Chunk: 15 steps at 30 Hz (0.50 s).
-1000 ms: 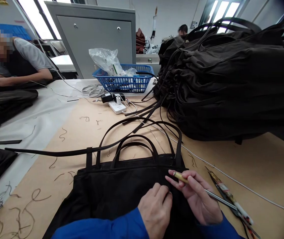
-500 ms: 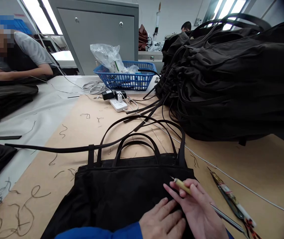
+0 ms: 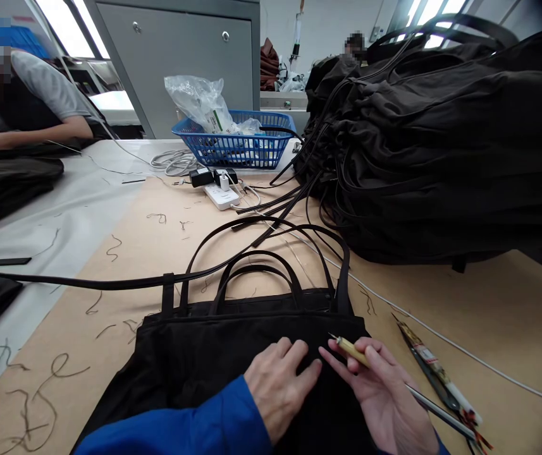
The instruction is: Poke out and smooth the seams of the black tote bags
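Observation:
A black fabric bag (image 3: 233,360) with several thin handles lies flat in front of me. My left hand (image 3: 280,385), in a blue sleeve, rests palm down on its upper front, fingers bent and thumb apart, holding nothing visible. To its right, my right hand (image 3: 384,395) grips a slim awl-like tool (image 3: 351,351) with a fine needle tip and a yellowish front. A silver shaft, apparently the same tool's, sticks out behind the hand. The tip points up and left, over the bag near its top edge; whether it touches the fabric I cannot tell.
A large heap of black bags (image 3: 451,158) fills the right. Beside my right hand lies a pair of slender tools (image 3: 432,363). Behind are a white power strip (image 3: 222,196) and a blue basket (image 3: 237,155). Loose threads (image 3: 52,373) litter the left. A person (image 3: 38,101) works at far left.
My left hand has moved up and left from beside the right hand, its fingers now bent. The right hand keeps its grip on the tool. The view has shifted slightly.

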Each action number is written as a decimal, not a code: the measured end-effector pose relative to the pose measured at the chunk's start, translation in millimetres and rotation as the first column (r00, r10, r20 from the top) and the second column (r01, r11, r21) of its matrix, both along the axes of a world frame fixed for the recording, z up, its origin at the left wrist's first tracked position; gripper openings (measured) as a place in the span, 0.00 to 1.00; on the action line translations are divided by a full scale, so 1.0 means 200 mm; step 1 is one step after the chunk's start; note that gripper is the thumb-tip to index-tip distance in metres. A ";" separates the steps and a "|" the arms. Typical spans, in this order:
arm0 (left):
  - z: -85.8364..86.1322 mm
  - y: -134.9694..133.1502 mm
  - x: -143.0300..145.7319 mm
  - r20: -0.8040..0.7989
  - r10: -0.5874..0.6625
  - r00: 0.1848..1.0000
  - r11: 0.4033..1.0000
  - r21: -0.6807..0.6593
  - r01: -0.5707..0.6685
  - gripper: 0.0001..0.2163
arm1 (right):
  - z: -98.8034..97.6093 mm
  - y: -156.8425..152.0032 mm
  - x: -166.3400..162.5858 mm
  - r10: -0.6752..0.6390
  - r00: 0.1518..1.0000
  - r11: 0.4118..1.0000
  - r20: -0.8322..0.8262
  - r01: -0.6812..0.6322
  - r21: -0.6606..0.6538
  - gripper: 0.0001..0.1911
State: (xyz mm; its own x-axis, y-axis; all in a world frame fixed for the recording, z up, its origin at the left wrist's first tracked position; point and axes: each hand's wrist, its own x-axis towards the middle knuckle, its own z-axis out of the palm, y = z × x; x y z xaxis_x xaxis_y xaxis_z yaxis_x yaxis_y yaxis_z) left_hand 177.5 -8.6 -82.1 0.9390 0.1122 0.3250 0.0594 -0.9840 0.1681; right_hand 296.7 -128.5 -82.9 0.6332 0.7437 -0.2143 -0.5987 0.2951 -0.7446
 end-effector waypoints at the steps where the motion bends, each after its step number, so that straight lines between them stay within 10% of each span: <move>1: 0.01 0.01 0.01 -0.023 -0.048 0.999 0.998 0.050 0.049 0.10 | 0.00 0.00 0.00 0.001 1.000 1.000 -0.002 -0.001 -0.002 0.06; 9: -0.01 0.10 0.03 -0.044 -0.184 0.982 0.980 0.070 0.187 0.09 | 0.04 0.01 0.00 0.007 1.000 1.000 -0.018 -0.007 0.003 0.06; 15: 0.10 0.32 -0.01 0.127 0.215 0.968 0.951 0.199 -0.237 0.14 | 0.06 -0.03 0.01 -0.009 1.000 1.000 0.018 0.008 0.027 0.07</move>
